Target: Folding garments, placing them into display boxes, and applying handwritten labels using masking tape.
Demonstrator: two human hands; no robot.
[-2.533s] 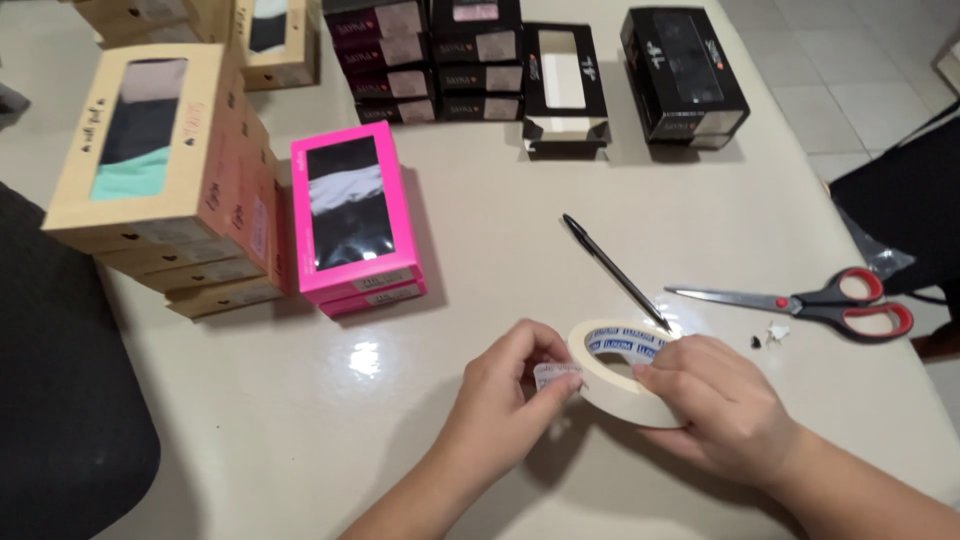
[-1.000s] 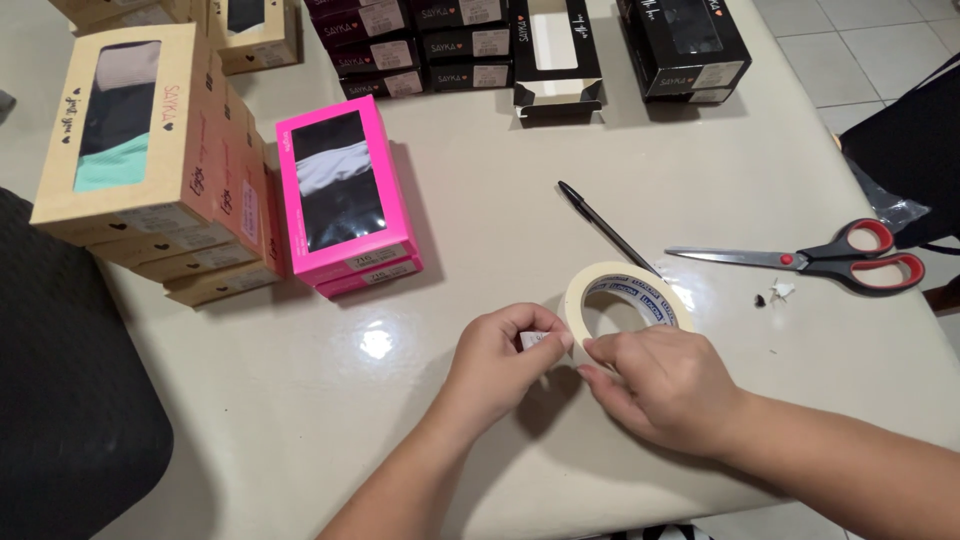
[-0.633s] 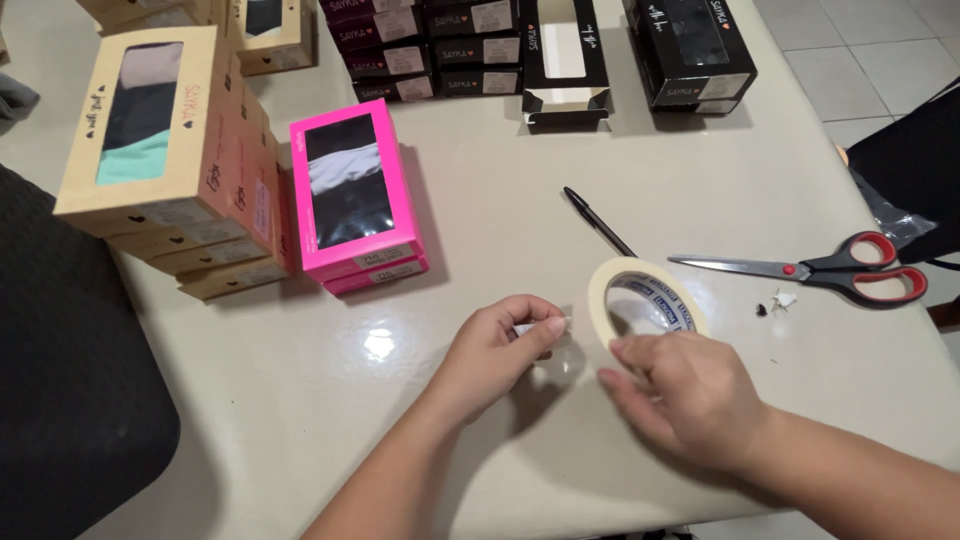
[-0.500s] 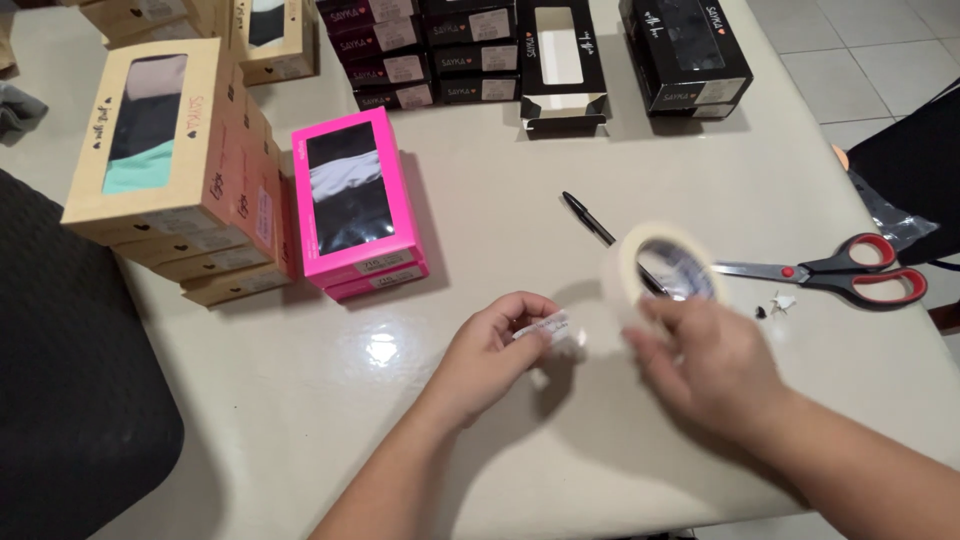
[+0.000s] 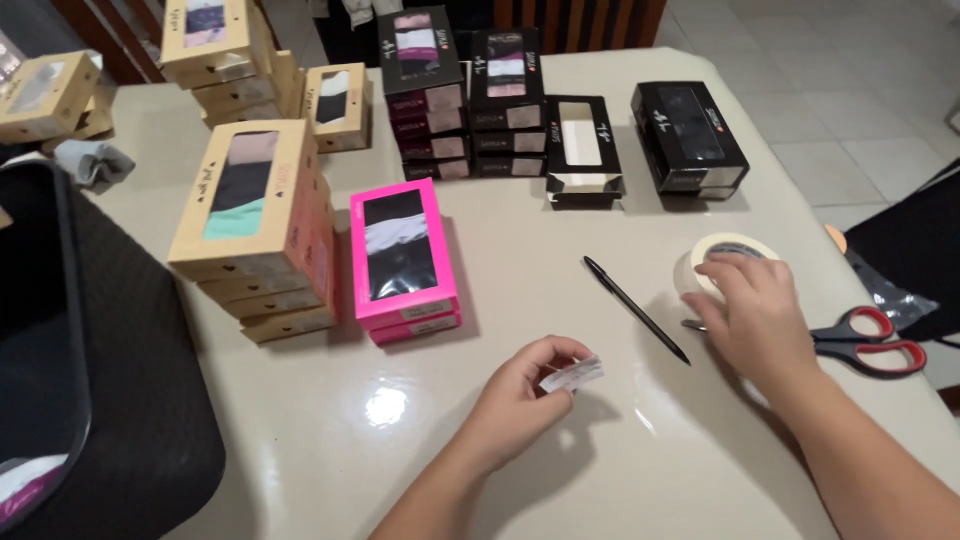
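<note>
Masking tape roll (image 5: 722,252) now set down on the table (image 5: 520,470), away from left hand (image 5: 520,395); right hand (image 5: 757,310) spread over it. Torn tape strip (image 5: 572,374) pinched in left fingertips, free of the roll.

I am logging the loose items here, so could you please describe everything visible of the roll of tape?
The roll of tape is a cream, paper-looking ring. It lies on the glossy table near the right edge, beside the scissors. The right hand rests on its near side and hides part of it.
</note>
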